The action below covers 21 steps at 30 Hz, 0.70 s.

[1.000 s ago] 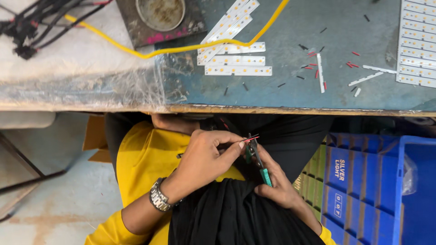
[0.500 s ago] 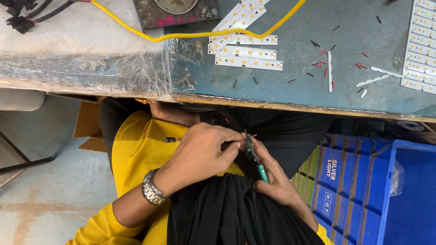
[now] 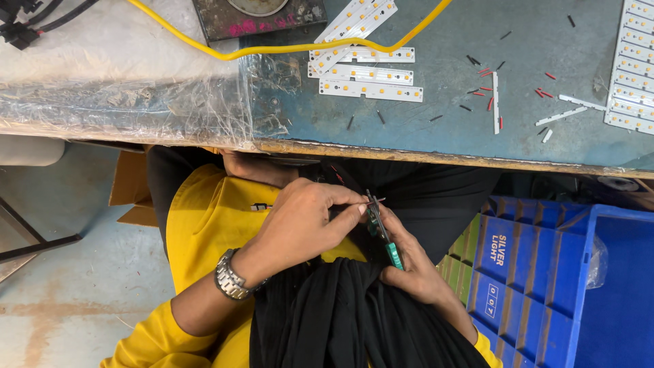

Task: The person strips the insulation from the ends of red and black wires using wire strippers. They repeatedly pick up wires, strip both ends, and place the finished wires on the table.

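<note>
The fingertips of the left hand (image 3: 300, 221) are pressed together in a pinch on a thin red wire (image 3: 373, 200), feeding its end into the head of a small cutting tool with green handles (image 3: 381, 232), which the right hand (image 3: 412, 269) grips with its fingers curled shut around the handles. All this sits in the lap, below the edge of the blue-grey workbench (image 3: 443, 140). Judging by the short red and black wire offcuts (image 3: 485, 92) scattered on the bench, a fair amount of trimming looks done already, while the white LED strips (image 3: 371, 88) lie loose and unwired, so much seems left. To the right stands a blue plastic crate (image 3: 545, 272) with white lettering down one rib; a corner of brown cardboard box (image 3: 129, 184) shows at left.
</note>
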{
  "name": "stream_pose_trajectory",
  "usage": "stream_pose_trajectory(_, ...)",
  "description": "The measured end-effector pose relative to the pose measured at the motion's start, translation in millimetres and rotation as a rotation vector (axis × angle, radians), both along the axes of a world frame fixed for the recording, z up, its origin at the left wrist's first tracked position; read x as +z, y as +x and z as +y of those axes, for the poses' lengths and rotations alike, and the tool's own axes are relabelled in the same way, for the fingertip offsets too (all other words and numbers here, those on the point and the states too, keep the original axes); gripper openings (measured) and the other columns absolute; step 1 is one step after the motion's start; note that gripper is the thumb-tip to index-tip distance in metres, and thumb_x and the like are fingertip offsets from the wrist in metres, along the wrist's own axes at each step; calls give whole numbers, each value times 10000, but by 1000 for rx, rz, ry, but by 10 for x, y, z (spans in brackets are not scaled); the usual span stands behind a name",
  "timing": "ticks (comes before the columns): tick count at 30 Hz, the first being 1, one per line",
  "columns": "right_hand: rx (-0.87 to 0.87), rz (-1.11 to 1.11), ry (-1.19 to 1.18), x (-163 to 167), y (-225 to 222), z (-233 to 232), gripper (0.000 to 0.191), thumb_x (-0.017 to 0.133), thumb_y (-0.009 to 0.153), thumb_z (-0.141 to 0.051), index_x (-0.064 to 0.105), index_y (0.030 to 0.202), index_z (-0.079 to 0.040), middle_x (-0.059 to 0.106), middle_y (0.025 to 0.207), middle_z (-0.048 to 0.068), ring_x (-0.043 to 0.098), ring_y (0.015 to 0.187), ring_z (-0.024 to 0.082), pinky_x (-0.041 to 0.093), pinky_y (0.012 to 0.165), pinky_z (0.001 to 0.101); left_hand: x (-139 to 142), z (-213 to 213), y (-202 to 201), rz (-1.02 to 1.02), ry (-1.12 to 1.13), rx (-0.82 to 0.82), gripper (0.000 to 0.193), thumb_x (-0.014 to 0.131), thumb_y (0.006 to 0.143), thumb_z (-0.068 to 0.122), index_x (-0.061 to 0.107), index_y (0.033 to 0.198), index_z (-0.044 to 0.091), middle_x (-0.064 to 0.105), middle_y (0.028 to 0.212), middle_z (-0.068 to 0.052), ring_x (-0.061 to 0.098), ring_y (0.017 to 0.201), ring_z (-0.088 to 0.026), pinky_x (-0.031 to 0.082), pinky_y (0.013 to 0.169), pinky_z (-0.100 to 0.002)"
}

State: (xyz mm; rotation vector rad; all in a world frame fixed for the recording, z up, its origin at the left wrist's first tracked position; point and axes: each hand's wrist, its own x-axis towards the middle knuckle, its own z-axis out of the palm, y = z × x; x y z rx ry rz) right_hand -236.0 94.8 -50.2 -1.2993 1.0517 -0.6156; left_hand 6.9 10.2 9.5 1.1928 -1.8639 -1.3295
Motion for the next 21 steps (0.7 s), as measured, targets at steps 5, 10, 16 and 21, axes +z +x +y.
stream_pose_trajectory(5,-3,-18,-37,-56,-24,27,1085,578,572,-77,250,1601,27,240,1699,211,131,1624,327,62,1301,454,-37,23,-32,8,-14,52,222,677,865,238,792,955,71,753,825,-143,678,526,-255,507,516,-351)
stream_pose_trajectory(10,8,-21,-52,-48,-17,39,1046,567,603,-73,265,1599,32,245,1701,213,137,1628,326,71,1301,442,-42,46,-36,36,-25,84,209,683,861,235,792,937,73,743,776,-137,672,511,-240,498,500,-343)
stream_pose_trajectory(16,14,-7,-54,-39,3,53,1021,571,623,-70,270,1593,39,235,1702,208,132,1626,318,79,1296,426,-72,108,-41,26,-54,110,193,691,847,221,787,919,70,735,761,-128,659,520,-246,489,505,-352)
stream_pose_trajectory(21,21,-39,-75,-27,13,70,1011,589,644,-82,273,1597,33,236,1706,197,157,1622,316,100,1299,425,-101,163,-62,57,-126,130,182,684,861,209,778,928,68,740,794,-111,669,567,-246,507,536,-348)
